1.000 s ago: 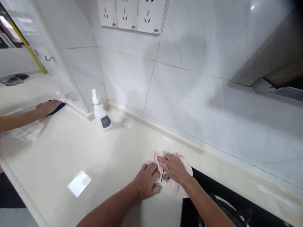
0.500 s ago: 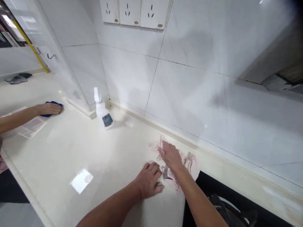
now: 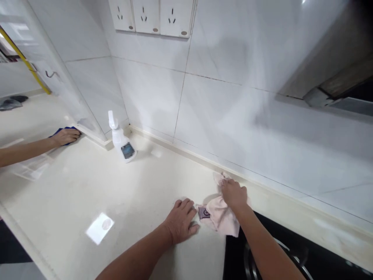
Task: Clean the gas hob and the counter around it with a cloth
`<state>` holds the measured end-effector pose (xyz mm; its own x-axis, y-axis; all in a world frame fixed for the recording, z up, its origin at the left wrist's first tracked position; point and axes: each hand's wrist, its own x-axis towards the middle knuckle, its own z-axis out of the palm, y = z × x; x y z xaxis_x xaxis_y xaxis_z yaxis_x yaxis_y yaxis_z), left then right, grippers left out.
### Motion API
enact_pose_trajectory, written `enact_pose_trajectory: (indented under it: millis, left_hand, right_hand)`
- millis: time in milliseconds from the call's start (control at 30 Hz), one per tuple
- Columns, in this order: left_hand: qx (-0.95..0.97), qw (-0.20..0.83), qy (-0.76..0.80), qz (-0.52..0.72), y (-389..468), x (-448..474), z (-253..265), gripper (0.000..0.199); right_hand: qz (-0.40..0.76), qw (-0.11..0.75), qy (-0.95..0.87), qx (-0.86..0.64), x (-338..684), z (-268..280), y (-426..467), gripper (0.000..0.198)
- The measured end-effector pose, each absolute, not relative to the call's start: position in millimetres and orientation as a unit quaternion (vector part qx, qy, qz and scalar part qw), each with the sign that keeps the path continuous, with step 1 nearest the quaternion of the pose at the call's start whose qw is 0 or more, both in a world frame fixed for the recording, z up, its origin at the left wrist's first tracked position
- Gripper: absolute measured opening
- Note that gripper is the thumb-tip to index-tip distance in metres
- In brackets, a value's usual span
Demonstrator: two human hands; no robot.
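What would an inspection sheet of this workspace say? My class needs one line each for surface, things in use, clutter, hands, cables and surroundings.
Surface: pale counter, shiny, with a bright reflection.
Things in use: crumpled pink cloth, partly over the edge of a black hob.
Clutter: white spray bottle standing near the wall corner; dark items at far left, unclear.
Hands: right hand gripping the pink cloth; left hand palm down on the counter beside it.
Cables: nothing seen.
Surroundings: tiled wall with sockets; a co-worker's hand on a blue cloth.
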<state>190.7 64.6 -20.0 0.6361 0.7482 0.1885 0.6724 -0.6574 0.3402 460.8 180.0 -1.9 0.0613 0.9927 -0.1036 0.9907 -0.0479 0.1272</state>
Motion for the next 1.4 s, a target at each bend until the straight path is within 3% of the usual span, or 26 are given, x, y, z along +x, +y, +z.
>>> enact_pose_trajectory:
  millis: [100,200,433,600,833,1167,1400]
  left_hand:
    - [0.896,0.117,0.398,0.161,64.7,190.4,-19.1,0.046]
    - [0.897,0.12,0.393,0.164,64.7,190.0,-19.1,0.046]
    - [0.897,0.112,0.395,0.162,64.5,190.1,-19.5,0.048]
    - [0.897,0.115,0.394,0.166,64.7,190.7,-18.5,0.049]
    - [0.897,0.112,0.395,0.162,64.5,191.4,-19.2,0.048]
    - [0.894,0.102,0.399,0.179,62.3,191.9,-23.4,0.047]
    - [0.895,0.098,0.394,0.187,63.0,191.2,-22.4,0.048]
  right_hand:
    - [0.034,0.064,0.62,0.781,483.8,-3.2,175.2,0.035]
    - [0.079,-0.011,0.649,0.757,487.8,-8.0,183.9,0.031]
    - [0.03,-0.068,0.707,0.703,475.4,-22.7,198.1,0.032]
    - [-0.004,-0.068,0.722,0.688,468.6,-27.1,197.1,0.025]
    - [0.017,-0.079,0.617,0.783,464.2,-29.9,220.8,0.03]
    - [0.054,-0.069,0.662,0.744,450.1,-32.7,179.0,0.035]
    - [0.07,0.033,0.673,0.735,448.9,-23.1,160.8,0.044]
